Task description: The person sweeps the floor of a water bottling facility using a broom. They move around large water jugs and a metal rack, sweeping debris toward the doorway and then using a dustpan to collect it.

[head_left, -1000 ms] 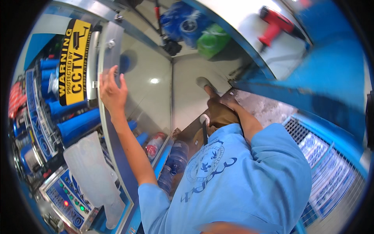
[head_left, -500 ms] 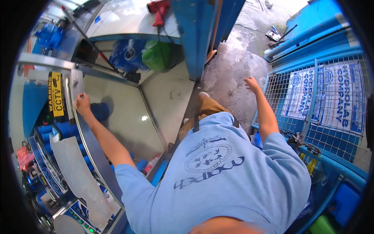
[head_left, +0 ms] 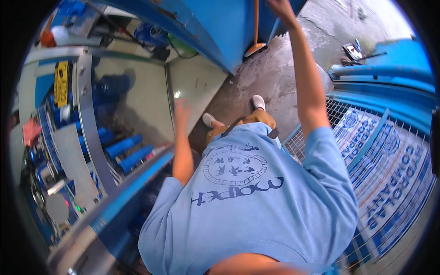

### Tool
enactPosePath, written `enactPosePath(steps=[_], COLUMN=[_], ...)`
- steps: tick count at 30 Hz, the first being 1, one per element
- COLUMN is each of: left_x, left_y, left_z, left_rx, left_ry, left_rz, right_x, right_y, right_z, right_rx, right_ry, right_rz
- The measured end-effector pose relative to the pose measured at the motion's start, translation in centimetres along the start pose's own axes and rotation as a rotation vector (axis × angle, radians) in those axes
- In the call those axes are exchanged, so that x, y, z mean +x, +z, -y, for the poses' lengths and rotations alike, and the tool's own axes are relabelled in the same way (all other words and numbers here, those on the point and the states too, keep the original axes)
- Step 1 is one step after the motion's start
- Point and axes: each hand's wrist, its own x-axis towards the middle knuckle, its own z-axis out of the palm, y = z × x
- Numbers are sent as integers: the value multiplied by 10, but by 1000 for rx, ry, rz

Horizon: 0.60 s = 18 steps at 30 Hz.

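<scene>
My left hand [head_left: 182, 110] is smeared by motion over the tiled floor inside the doorway. It is apart from the glass door's metal frame [head_left: 86, 105], and no held thing shows in it. My right arm reaches far forward, and my right hand [head_left: 280, 10] is at the top edge of the view, beside the blue metal door panel [head_left: 213, 27]. The picture's edge and blur hide its fingers, so whether it touches the panel cannot be made out. A flat-headed tool with an orange handle [head_left: 256, 23], like a squeegee or broom, leans there.
Behind the glass, at left, lie several blue cylinders [head_left: 123, 145] and a blue water jug [head_left: 114, 82]. At right stands a blue wire-mesh gate [head_left: 366, 149] with printed signs. Wet concrete [head_left: 286, 68] runs outside the doorway.
My left hand has left the glass door's frame and swung right. My right arm has stretched forward toward the blue panel. My body has turned and stepped, with both shoes now showing.
</scene>
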Motion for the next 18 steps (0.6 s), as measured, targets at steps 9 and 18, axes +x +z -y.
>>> enactPosePath(steps=[9,18], left_x=[-288,-268], left_y=[-4,13], left_z=[-74,-151], left_rx=[-469,-708], left_ry=[-865,-718], left_rz=[-235,-642], right_x=[157,-18], right_y=[54,20], right_z=[-90,54], right_rx=[-488,67], right_ry=[-17,142], right_rz=[-12,226])
